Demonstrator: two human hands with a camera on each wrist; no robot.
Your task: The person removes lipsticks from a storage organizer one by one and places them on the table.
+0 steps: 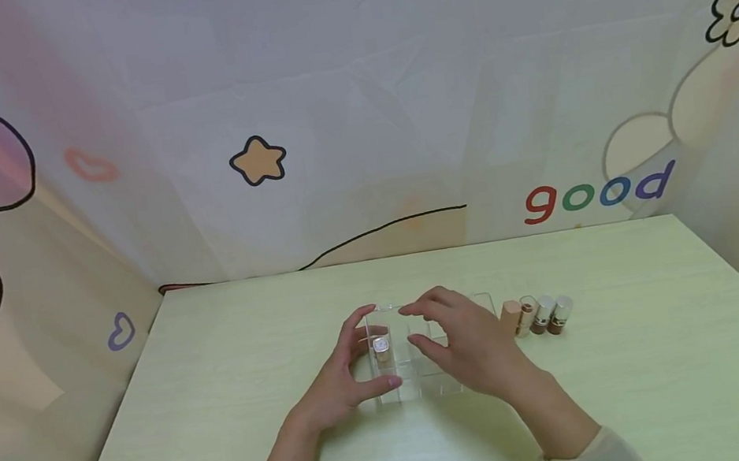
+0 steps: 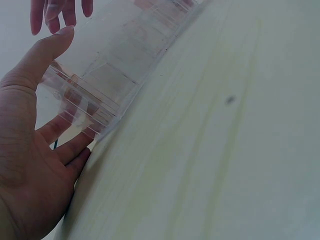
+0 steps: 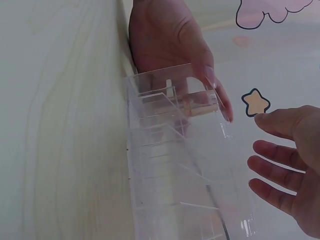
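Note:
A clear plastic organizer (image 1: 408,393) with stepped dividers stands on the table. My left hand (image 1: 332,391) holds its left end, thumb at the front wall and fingers around the far side; the left wrist view shows the thumb (image 2: 55,45) over the top edge. In the leftmost section stands a small tube with a shiny square top (image 1: 381,346), which looks like a lipstick; in the right wrist view this tube (image 3: 202,105) shows through the clear walls. Above the organizer's middle hovers my right hand (image 1: 476,346), fingers apart and loosely bent, nothing between them.
Just right of the organizer, several small cosmetic tubes (image 1: 542,314) stand in a row, some peach, some dark with pale caps. The pale wooden table (image 1: 650,380) ends at a printed cloth backdrop (image 1: 334,92), with cloth sides at left and right.

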